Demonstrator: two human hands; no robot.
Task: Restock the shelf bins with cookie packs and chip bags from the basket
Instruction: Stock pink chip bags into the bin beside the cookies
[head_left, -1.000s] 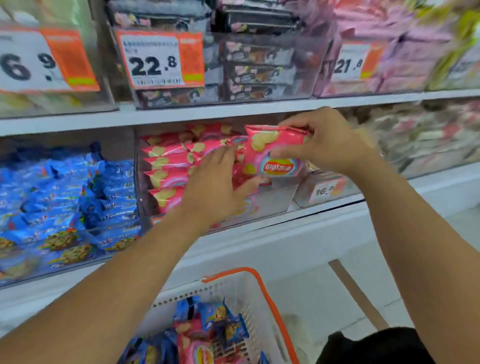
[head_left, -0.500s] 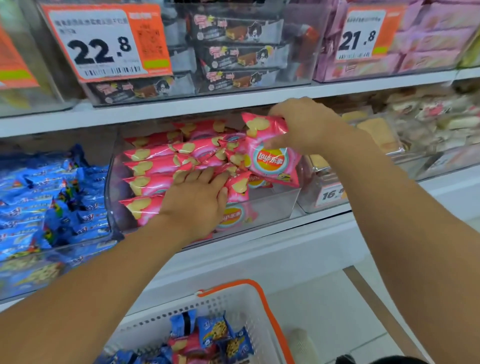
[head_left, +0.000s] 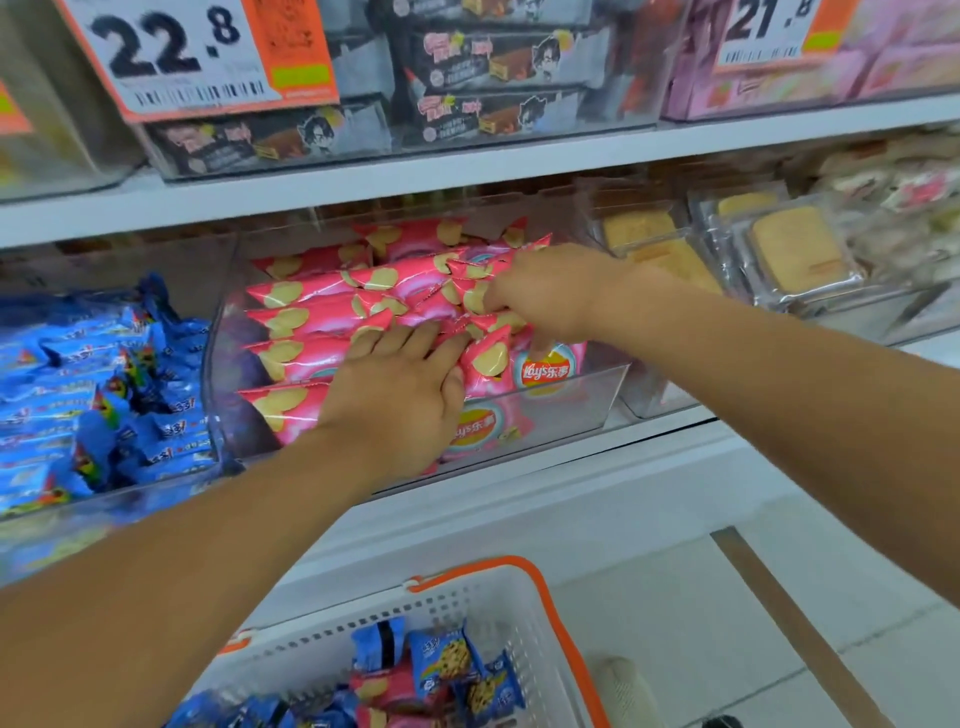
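Observation:
A clear shelf bin holds a stack of pink chip bags. My left hand lies flat on the stack, fingers straight, pressing the bags back. My right hand is curled over one pink chip bag and pinches its top at the bin's right front, with the logo facing out. Below stands the white basket with an orange rim, which holds blue cookie packs and more pink chip bags. A bin of blue cookie packs sits to the left.
On the upper shelf are bins of dark snack packs and pink packs, with price tags 22.8 and 21.8. Right of the chip bin lie clear-wrapped cakes. A white shelf edge runs just above the bins. Pale floor shows at the lower right.
My right hand has lowered the pink chip bag from above the bin into its right front. My left hand stays pressed on the stack. The view has moved closer.

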